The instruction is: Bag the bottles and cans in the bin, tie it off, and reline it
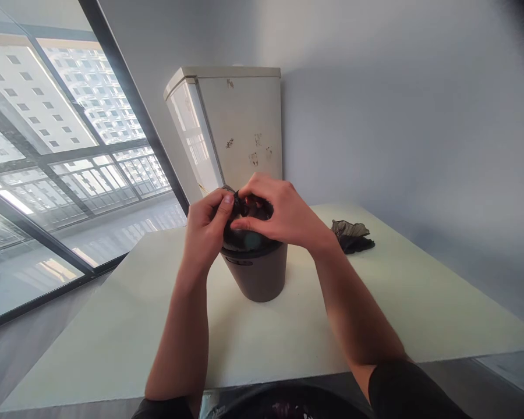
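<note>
A grey-brown trash bin [262, 278] stands upright on the table, with a shiny black garbage bag [247, 240] covering its mouth. Above the bin, the gathered top of the bag is bunched into a dark twist. My left hand [204, 227] pinches this twist from the left, thumb uppermost. From the right, my right hand [286, 212] curls over the same part, its index finger at the twist and its thumb reaching across the bag. The right hand's other fingers are partly hidden behind the bunched plastic.
The pale table [135, 331] reaches out on both sides of the bin. A crumpled black plastic bag [354, 237] lies on it to the right. Behind stands a white refrigerator [244, 110] near the wall. Glass doors [65, 192] are at left.
</note>
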Demonstrator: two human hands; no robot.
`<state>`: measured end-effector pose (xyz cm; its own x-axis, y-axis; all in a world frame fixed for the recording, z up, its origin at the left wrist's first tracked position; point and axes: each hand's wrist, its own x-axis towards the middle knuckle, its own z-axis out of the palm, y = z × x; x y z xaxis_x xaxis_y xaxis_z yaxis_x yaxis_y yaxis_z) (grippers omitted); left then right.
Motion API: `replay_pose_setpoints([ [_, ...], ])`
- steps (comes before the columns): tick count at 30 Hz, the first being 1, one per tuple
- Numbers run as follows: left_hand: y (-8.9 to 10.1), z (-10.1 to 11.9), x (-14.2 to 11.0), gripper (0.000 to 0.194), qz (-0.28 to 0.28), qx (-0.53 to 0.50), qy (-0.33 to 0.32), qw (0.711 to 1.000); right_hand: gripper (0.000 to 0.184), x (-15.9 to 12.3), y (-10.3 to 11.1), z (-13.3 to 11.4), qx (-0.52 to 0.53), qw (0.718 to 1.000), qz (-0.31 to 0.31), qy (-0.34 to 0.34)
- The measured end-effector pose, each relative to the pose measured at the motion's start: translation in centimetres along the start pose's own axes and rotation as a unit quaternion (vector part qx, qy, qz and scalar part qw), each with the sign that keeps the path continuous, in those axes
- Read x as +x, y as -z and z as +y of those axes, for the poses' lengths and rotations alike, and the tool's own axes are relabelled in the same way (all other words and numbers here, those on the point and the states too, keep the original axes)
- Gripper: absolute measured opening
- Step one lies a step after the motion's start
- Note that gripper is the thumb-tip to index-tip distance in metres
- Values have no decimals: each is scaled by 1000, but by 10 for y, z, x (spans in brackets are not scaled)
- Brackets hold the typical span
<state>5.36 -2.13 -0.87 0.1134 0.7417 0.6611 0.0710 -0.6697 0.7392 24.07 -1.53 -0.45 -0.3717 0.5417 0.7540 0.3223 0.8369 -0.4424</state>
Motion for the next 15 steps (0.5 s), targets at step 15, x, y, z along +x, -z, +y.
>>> replay_pose_setpoints([
  [15,33,-43,16,14,138,117,40,983,35,-2,17,27,-78,993,-30,-86],
])
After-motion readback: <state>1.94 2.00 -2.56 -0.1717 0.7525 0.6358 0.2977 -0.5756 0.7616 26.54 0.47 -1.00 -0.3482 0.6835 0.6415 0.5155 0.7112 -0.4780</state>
